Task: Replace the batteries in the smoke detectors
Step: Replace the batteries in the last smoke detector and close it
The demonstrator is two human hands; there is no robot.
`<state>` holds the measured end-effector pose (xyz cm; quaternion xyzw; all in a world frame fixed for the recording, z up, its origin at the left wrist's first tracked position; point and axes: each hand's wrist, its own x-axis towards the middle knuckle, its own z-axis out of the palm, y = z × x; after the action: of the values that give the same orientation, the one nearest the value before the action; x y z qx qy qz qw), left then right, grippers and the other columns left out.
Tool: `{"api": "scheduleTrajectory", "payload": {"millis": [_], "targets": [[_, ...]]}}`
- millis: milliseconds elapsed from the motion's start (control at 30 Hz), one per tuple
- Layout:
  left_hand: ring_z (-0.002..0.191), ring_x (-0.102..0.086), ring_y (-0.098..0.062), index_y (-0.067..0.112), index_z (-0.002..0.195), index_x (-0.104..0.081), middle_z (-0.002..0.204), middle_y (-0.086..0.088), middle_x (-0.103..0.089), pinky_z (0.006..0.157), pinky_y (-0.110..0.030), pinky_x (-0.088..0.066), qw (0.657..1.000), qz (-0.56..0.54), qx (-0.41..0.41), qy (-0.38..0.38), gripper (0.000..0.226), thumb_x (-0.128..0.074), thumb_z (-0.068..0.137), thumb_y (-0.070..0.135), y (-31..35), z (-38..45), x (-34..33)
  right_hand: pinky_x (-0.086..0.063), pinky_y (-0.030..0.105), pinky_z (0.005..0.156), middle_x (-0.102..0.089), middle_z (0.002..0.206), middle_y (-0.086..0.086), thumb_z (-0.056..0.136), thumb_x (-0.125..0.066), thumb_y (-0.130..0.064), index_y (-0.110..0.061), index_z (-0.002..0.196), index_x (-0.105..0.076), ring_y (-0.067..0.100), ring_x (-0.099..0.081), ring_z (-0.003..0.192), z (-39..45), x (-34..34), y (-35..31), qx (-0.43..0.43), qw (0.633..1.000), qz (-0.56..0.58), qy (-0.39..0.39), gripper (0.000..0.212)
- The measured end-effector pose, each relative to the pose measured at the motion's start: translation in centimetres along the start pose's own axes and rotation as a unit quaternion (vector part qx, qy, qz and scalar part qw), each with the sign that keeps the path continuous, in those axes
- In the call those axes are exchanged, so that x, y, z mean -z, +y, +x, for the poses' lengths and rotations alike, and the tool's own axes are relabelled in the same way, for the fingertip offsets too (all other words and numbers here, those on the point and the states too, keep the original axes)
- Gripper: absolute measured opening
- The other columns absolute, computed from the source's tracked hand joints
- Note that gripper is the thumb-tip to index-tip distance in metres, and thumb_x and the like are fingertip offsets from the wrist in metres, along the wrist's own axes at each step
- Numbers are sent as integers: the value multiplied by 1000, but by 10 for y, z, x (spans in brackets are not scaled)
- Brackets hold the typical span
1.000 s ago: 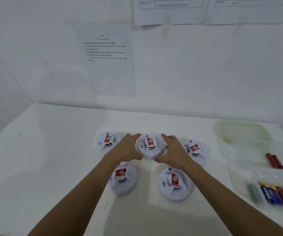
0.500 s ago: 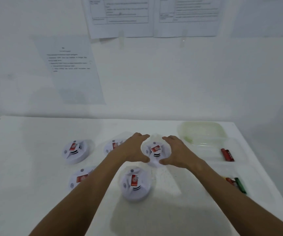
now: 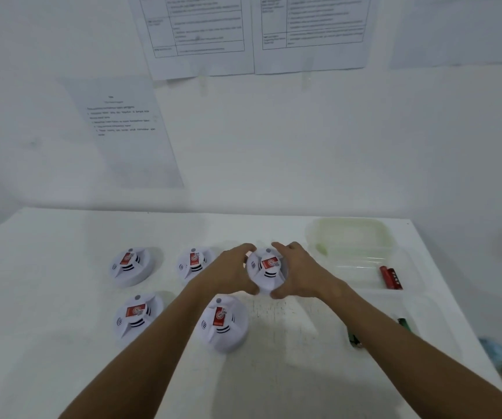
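Observation:
A white round smoke detector with a red label is held between both hands above the white table. My left hand curls round its left side and my right hand curls round its right side. Several more white detectors with red labels lie face up on the table: two at the back left and two nearer me. Red batteries lie in a clear tray at the right.
A pale green container stands at the back right, with clear trays in front of it. A green battery shows past my right forearm. Printed sheets hang on the wall. The table's right edge is close.
The view has shifted, so the detectors sit further left in frame. Both hands stay clasped round the same detector, which has come slightly toward me.

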<state>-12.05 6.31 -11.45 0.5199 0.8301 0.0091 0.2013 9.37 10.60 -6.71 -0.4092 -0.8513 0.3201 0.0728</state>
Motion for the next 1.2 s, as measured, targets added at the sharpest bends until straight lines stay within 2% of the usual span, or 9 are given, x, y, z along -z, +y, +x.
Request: {"api": "scheduleTrajectory", "payload": {"millis": [33,133,233,367,467,600,733,933,1200], "targets": [[84,-65,-1,39,114,-48,94,18,-60,80,-19,-55,976,-118,-172,-57,63,-85,67,18,5,-32,21,-43,31,94,-45,131,10,67,-89,-21,-10,149,-28,23,-39,123,-5,6,1,6,1000,11,1,103],[98,-65,-12,25,138,-43,120,7,-61,82,-24,-57,943,-240,-227,-35,85,-87,66,17,35,-62,54,-42,24,83,-35,123,1,66,-87,-26,-29,156,-9,17,-43,111,-21,24,5,18,1000,14,5,119],[96,-69,-11,25,140,-39,121,6,-64,78,-20,-57,910,-307,-279,-18,82,-83,73,12,58,-78,63,-49,25,73,-37,119,0,64,-85,-20,-35,152,-14,19,-51,101,-40,41,8,32,999,16,18,114],[102,-65,-8,30,142,-40,126,9,-60,83,-27,-58,897,-336,-287,-20,81,-83,74,15,64,-102,58,-57,34,74,-51,117,2,62,-86,-7,-33,138,-30,18,-59,96,-66,58,13,58,988,140,32,98],[110,-61,-9,38,145,-34,132,11,-54,87,-26,-56,908,-308,-279,-47,89,-84,73,24,75,-117,50,-61,36,79,-56,120,-5,60,-89,-1,-32,131,-36,17,-62,108,-82,66,19,78,965,247,44,93],[101,-70,-18,37,141,-37,121,1,-68,85,-36,-58,864,-398,-295,-84,87,-84,73,10,86,-129,54,-58,35,90,-56,125,-19,59,-88,1,-29,135,-38,5,-57,117,-96,70,20,107,943,312,43,95],[96,-72,-20,31,138,-47,111,-3,-72,81,-36,-60,853,-419,-304,-63,82,-84,71,2,89,-138,62,-55,27,88,-58,129,-14,58,-89,-1,-21,136,-41,7,-57,120,-103,70,20,117,939,318,52,94],[98,-70,-19,27,137,-51,110,1,-71,82,-37,-60,867,-368,-332,-51,79,-86,69,6,84,-140,68,-51,20,95,-54,137,-14,55,-95,-5,-32,145,-33,1,-53,125,-108,64,26,119,945,300,57,113],[93,-71,-18,34,128,-57,105,1,-73,85,-40,-59,875,-351,-331,-48,60,-81,77,13,88,-141,76,-52,20,89,-60,126,-11,55,-93,5,-23,136,-48,9,-58,120,-109,62,25,145,940,298,83,96]]}}
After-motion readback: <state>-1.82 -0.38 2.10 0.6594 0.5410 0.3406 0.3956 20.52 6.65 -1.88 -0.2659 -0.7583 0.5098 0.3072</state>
